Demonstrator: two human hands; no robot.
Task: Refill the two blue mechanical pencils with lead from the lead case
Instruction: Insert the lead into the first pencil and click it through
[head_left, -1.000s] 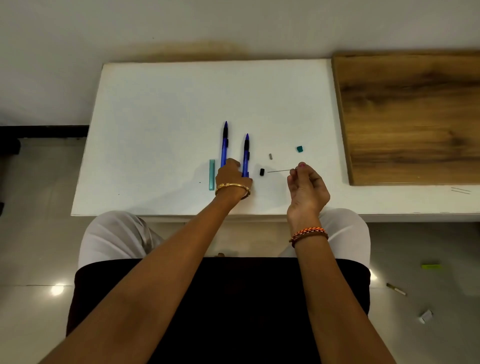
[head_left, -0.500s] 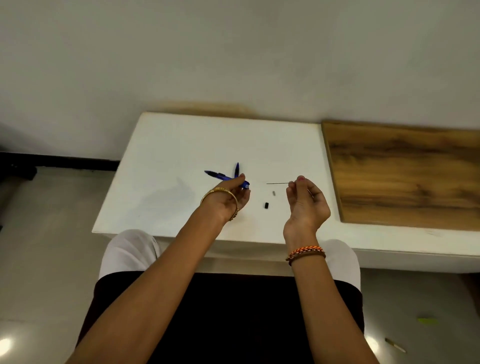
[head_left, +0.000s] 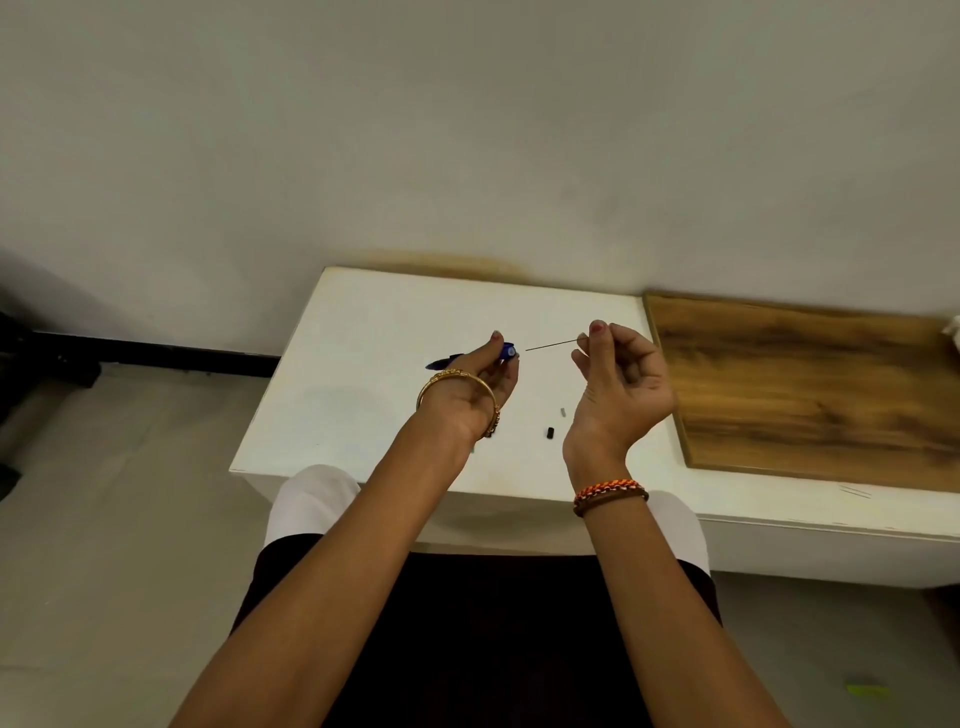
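Observation:
My left hand (head_left: 475, 384) grips a blue mechanical pencil (head_left: 506, 352) raised above the white table (head_left: 374, 374), its open rear end turned to the right; the tip shows past my wrist on the left. My right hand (head_left: 618, 379) pinches a thin lead (head_left: 551, 345) between thumb and forefinger. The lead points left at the pencil's open end, with a small gap between them. A small black cap (head_left: 550, 432) and a small grey piece (head_left: 563, 412) lie on the table between my wrists. The second pencil and the lead case are hidden from view.
A wooden board (head_left: 810, 395) lies on the table's right part. A plain wall rises behind the table. My lap sits below the table's front edge. A green scrap (head_left: 865, 690) lies on the floor at the lower right.
My left hand picked one pencil off the table and raised it. Both hands lifted, and the lead's tip has come closer to the pencil's open end. The camera tilted upward.

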